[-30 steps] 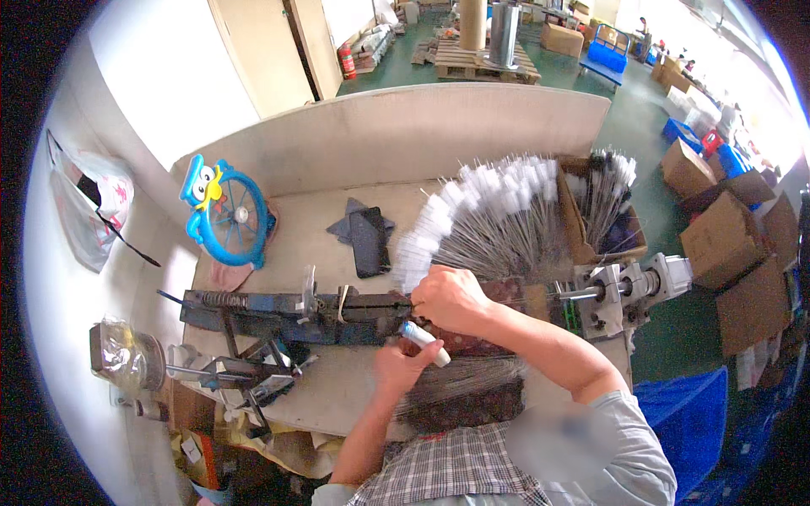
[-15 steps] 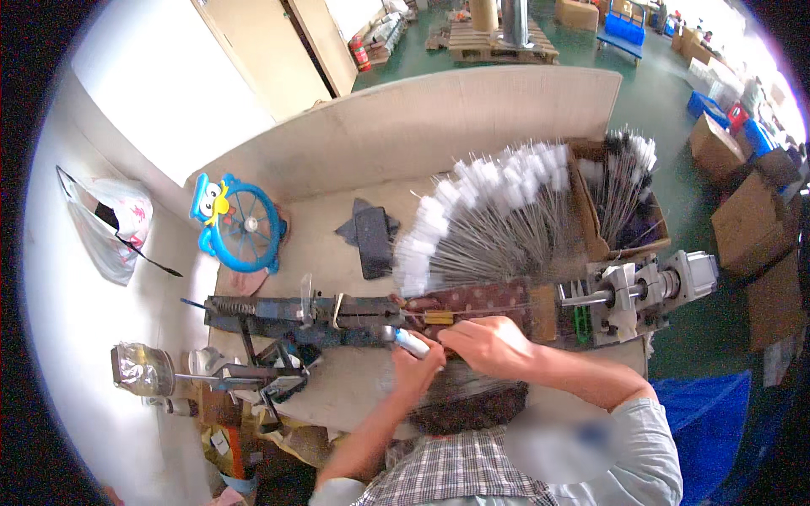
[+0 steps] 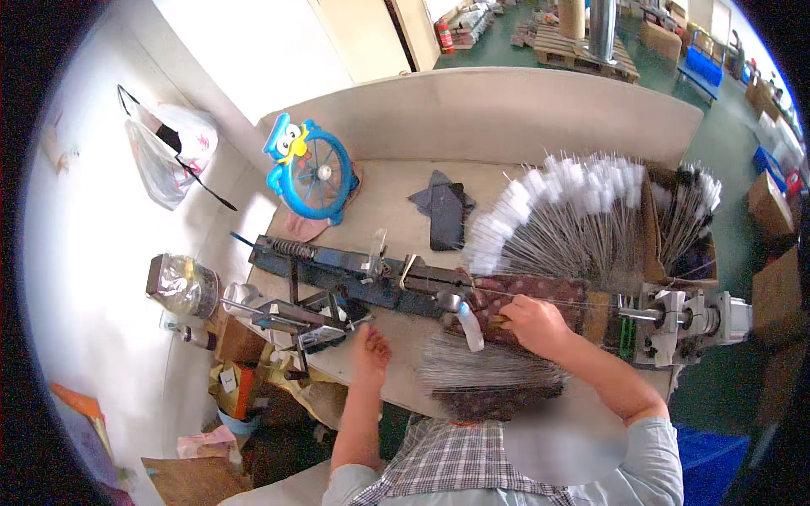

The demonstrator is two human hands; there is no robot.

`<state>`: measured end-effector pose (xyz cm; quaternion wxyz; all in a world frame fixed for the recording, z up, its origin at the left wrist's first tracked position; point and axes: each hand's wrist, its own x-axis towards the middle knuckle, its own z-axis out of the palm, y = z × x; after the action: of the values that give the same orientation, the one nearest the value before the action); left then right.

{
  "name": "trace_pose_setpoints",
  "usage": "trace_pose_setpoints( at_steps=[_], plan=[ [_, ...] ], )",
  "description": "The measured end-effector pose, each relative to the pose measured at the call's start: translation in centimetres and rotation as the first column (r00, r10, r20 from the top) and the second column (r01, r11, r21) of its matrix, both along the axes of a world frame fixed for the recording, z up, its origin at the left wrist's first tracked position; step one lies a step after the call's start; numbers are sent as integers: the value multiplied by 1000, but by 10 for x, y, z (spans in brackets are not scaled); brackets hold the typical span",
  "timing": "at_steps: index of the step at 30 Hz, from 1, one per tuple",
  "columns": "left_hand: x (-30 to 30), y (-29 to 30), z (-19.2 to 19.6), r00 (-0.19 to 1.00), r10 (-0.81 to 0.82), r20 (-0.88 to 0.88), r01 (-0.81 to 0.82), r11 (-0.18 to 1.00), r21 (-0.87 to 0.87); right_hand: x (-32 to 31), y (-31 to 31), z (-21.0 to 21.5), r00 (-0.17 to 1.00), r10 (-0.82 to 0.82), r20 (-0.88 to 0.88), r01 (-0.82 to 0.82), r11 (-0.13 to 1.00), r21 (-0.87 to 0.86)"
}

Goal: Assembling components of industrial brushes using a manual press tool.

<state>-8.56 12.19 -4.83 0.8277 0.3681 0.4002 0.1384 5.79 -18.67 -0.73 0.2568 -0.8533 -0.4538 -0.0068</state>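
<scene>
My right hand (image 3: 537,325) is closed, its fingertips at a small brass-coloured piece (image 3: 499,322) over a brown dotted cloth (image 3: 553,291). Just left of it, a white lever handle (image 3: 471,327) with a bluish top slants down from a round metal head on the long dark bar of a bench fixture (image 3: 346,271). My left hand (image 3: 371,352) is off that handle, fingers curled, beside a black metal frame (image 3: 295,325); whatever its fingertips hold is too small to name. A thin wire (image 3: 582,301) runs above my right hand toward a metal spindle unit (image 3: 683,325).
White-tipped wire brushes (image 3: 582,194) fan out at the back right, beside a cardboard box (image 3: 654,228) of dark ones. A bundle of bare wires (image 3: 489,367) lies in front of me. Behind the bar are a phone (image 3: 447,218) and a blue toy-faced fan (image 3: 316,173).
My left hand has let go of the white lever handle and moved left to the black frame. My right hand stays near the brass-coloured piece. The whole view has turned left.
</scene>
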Motion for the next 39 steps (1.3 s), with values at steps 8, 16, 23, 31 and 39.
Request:
trace_pose_setpoints(
  at_steps=[8,16,23,31,39],
  plan=[
    [-4,22,4,991,119,66,-113,990,-80,-4,1,14,998,65,27,-64,998,-18],
    [1,6,-18,960,204,192,-203,979,-24,-13,-11,70,985,-34,-169,37,999,16],
    [47,-162,70,899,-414,146,308,832,461,15,-32,80,972,-222,-74,233,944,235],
    [89,-201,56,802,-540,256,472,835,282,8,-65,75,917,-262,-301,341,906,250],
    [98,-215,55,806,-540,240,469,832,296,6,-76,80,954,-115,-278,203,927,315]
  ],
)
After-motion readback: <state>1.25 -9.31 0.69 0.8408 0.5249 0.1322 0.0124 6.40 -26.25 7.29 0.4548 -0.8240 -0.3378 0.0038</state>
